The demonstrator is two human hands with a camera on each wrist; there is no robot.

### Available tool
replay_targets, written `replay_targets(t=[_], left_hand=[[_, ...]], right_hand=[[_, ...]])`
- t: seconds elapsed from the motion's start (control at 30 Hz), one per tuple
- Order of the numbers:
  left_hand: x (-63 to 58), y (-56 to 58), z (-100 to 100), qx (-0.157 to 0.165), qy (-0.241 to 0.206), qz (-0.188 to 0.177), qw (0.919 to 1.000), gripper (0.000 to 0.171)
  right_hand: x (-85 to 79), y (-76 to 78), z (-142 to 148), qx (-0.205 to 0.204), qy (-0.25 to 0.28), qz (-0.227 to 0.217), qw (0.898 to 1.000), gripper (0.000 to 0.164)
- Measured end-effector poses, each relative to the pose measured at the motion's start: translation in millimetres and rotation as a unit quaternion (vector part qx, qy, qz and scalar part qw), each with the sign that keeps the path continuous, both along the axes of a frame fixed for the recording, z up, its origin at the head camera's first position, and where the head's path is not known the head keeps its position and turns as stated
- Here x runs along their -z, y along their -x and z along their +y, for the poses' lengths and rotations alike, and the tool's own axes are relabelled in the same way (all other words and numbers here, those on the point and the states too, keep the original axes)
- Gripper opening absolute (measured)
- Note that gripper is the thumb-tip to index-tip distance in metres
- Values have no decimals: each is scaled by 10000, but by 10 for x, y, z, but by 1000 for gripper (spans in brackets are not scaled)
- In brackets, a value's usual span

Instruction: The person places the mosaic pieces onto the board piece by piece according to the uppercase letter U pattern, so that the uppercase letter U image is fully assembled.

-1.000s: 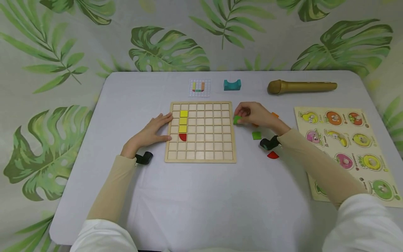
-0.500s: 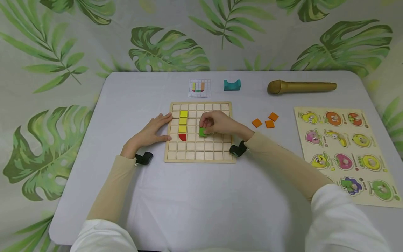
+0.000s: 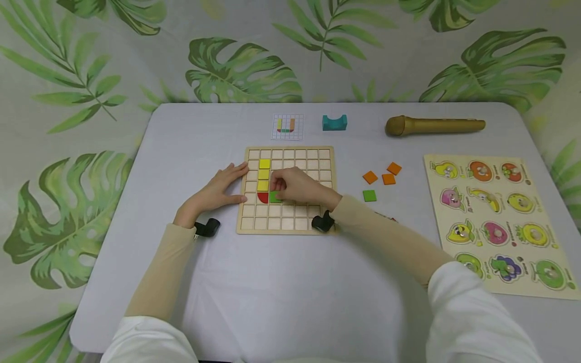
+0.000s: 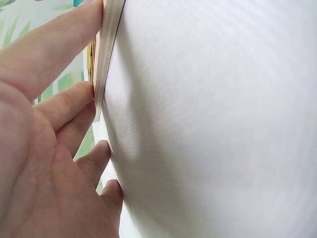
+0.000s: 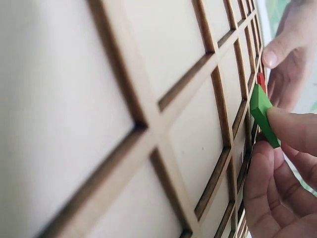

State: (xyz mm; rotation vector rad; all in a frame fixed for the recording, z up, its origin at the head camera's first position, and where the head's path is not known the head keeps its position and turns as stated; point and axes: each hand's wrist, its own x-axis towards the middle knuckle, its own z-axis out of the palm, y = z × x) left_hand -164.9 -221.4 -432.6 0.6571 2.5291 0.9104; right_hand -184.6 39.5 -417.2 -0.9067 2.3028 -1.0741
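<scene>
My right hand pinches a green square tile between thumb and fingers over the wooden grid board. In the right wrist view the green tile is tilted above a cell, close to a red tile. On the board, several yellow square tiles form a column, with a red quarter-round tile below them. The green tile is just right of that red one. My left hand rests at the board's left edge, its fingers extended; the left wrist view shows fingertips against the wooden side.
Right of the board lie orange tiles and another green tile. Behind it are a pattern card, a teal block and a gold microphone-shaped object. A fruit puzzle board occupies the right side.
My right hand has carried the green tile leftward from beside the board's right edge to the cell beside the red tile. The left hand has stayed in place.
</scene>
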Motion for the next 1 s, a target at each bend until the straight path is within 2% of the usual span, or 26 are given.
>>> replay_targets(t=[0.33,0.4,0.57,0.63,0.8,1.0], left_hand=[[14,-6,-6,4,-34,13,10000,82],[20,-5,-6,-10,-39,5,10000,81],[23,-6,-7,-52,-54,-11,10000,81],[20,-5,-4,-53,-38,-17,10000,81],[13,-1,3,-30,6,-23,10000,82],[12,2,0,-8,-6,-16,10000,82]], right_hand=[[-46,-47,-32,-312,-334,655,9968,9],[-33,-37,-12,-280,-271,510,9979,8],[19,9,130,25,109,-251,9996,9],[19,25,227,88,296,-406,9987,10],[5,65,526,240,573,-358,9974,11],[-46,98,950,655,437,-413,9960,13]])
